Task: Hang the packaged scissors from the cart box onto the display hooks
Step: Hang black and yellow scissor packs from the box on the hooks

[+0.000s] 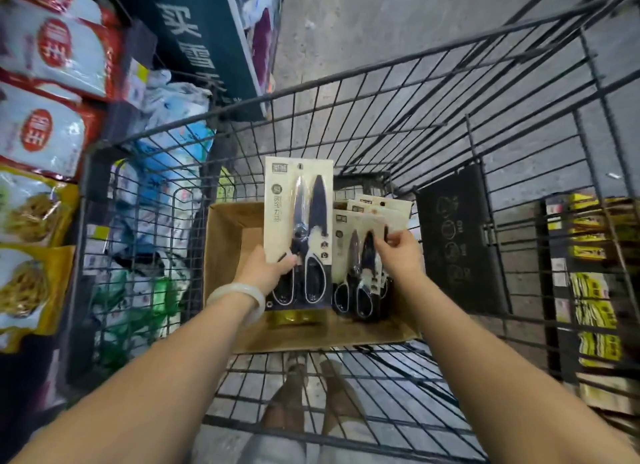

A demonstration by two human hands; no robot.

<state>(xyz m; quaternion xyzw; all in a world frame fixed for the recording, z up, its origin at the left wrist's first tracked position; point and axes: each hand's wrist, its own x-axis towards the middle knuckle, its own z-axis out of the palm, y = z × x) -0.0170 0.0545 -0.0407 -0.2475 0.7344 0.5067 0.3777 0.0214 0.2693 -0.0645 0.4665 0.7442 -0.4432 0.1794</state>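
Wire cart: black metal grid, seen from above, fills most of the view; bare concrete floor shows through and beyond its bars. A dark panel with faint round symbols hangs on its right inner wall.

Shelving, left: bagged goods in red-and-white and yellow packs, stacked beside the cart. Yellow packets sit on low shelves to the right, outside the wire.

Cardboard box: brown, open-topped, resting on the cart floor near the person. It holds the stock of carded scissors.

Held scissors pack: cream backing card with a hang hole at the top, black-handled scissors and a dark blade cover under clear plastic. It stands upright, raised above the box's left half, its lower edge over the box.

Remaining scissors packs: several of the same cards, overlapping and leaning in the right half of the box, tops fanned toward the far side.

Left hand: closed on the lower left edge of the held scissors pack, thumb across the front of the card, fingers behind. A pale bangle circles the wrist.

Right hand: reaching into the box, fingers partly curled, fingertips pinching the upper edge of the front card among the remaining scissors packs.
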